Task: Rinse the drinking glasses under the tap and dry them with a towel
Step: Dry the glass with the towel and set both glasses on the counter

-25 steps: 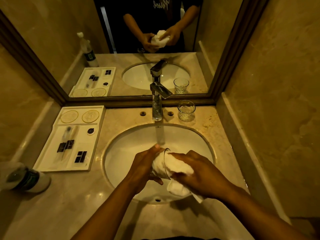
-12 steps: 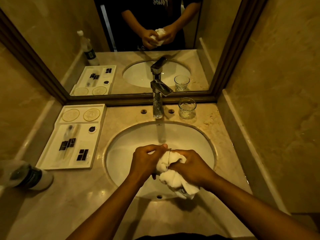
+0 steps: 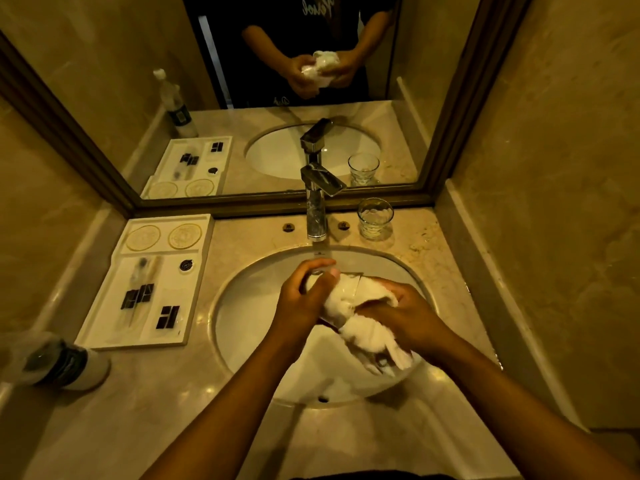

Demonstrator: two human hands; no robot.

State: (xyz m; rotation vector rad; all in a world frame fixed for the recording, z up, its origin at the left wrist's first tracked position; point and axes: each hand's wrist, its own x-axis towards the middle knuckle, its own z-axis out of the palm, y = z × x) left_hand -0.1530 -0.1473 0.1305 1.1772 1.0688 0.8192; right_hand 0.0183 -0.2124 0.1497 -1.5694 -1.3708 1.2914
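Over the white sink (image 3: 249, 327), my left hand (image 3: 304, 296) grips a clear drinking glass (image 3: 349, 284) lying on its side with its mouth to the right. A white towel (image 3: 367, 330) is stuffed into the glass and trails down to the right. My right hand (image 3: 401, 317) clutches the towel at the glass mouth. A second drinking glass (image 3: 375, 218) stands upright on the counter right of the chrome tap (image 3: 317, 206). I see no stream of water under the spout.
A white amenity tray (image 3: 104, 327) with small dark packets lies left of the sink. A plastic bottle (image 3: 52, 362) stands at the counter's left edge. A framed mirror (image 3: 284, 199) backs the counter, and marble walls close in on both sides.
Both hands have shifted slightly toward the tap with the glass. The towel now sits further inside the glass and hangs longer below my right hand.
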